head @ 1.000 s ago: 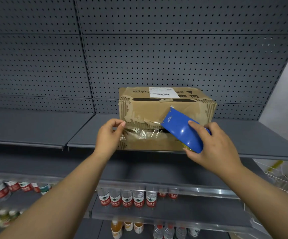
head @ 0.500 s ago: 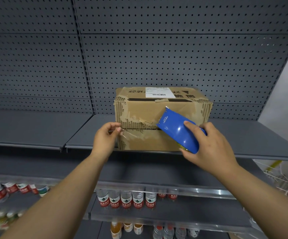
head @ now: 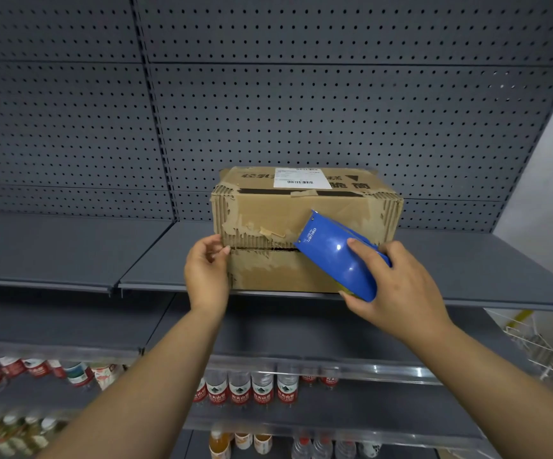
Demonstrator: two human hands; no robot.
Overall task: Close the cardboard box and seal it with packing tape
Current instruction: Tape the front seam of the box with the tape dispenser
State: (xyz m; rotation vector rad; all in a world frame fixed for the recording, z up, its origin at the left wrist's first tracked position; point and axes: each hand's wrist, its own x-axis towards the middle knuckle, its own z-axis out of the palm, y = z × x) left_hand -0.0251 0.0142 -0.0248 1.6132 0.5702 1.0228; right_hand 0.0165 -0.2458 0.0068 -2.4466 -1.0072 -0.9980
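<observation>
A worn cardboard box (head: 268, 210) lies on the grey shelf (head: 69, 253), its flaps facing me and meeting in a horizontal seam (head: 261, 249). A white label is stuck on its top. My left hand (head: 205, 273) is at the left end of the seam, fingertips pinched against the box corner where the clear tape's end sits; the tape itself is hard to make out. My right hand (head: 397, 289) grips a blue tape dispenser (head: 331, 256), whose nose touches the seam right of the middle.
A grey pegboard wall (head: 301, 111) rises behind the box. Water bottles with red labels (head: 242, 389) and other drinks fill the lower shelves. A white wire basket (head: 546, 356) juts out at the lower right.
The gap between the flaps has closed to a thin seam. My left hand shifted left to the box corner. The loose crinkled tape across the front is now flat and nearly invisible.
</observation>
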